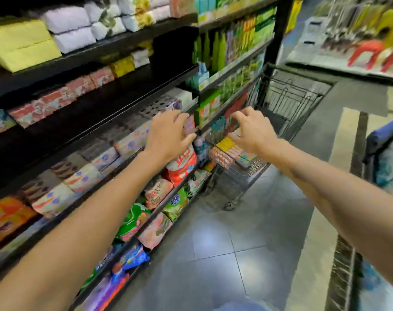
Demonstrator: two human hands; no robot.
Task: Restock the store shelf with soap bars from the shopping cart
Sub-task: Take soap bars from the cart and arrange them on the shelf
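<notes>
- My left hand [168,133] reaches, fingers loosely spread and holding nothing, in front of the shelf [114,113].
- My right hand [252,131] hovers with curled fingers over the soap bars [230,149] in the shopping cart [287,99]; its grasp is unclear.
- Risk, I judge: blurred motion, a fumbled bar.
- Detergent bags [182,162] crowd the lower shelves beside the cart.

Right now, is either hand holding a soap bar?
No: the left hand and right hand reach empty toward the shopping cart, soap bars still inside.
</notes>
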